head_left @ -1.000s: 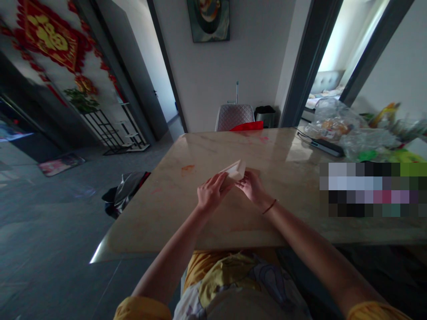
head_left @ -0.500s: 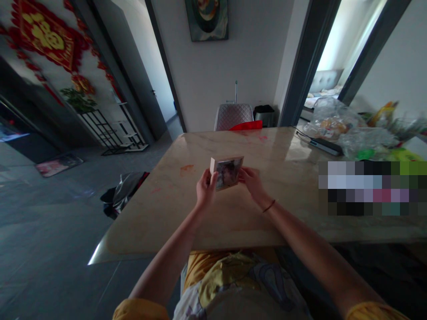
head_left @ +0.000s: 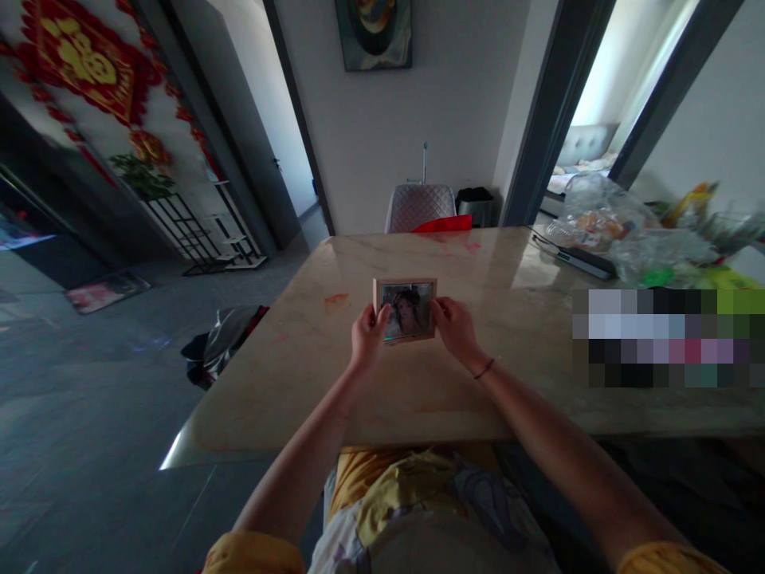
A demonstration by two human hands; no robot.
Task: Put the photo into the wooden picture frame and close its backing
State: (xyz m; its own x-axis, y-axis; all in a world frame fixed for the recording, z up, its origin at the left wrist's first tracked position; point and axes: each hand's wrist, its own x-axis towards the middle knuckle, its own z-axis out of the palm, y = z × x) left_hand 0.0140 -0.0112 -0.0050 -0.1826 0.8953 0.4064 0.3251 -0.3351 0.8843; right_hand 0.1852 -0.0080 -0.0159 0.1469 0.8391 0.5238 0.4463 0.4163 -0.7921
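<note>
Both left hand [head_left: 367,336] and right hand [head_left: 457,328] have fingers clamped on opposite sides of a framed picture [head_left: 412,317], front facing the wearer, over the counter [head_left: 287,383]. Looks like a two-handed holding step; next move likely calls for even grips.

a single wide view from the person's own head — facing forward and tilted down. the lap [head_left: 412,502] is closest, along the bottom edge. the table [head_left: 430,399] spreads across the middle, with the left hand [head_left: 366,335] and right hand [head_left: 457,328] near the centre. farther off, the view faces a wall [head_left: 466,112], with floor [head_left: 89,414] at left — door frames [head_left: 555,104] lean outward toward the top.
</note>
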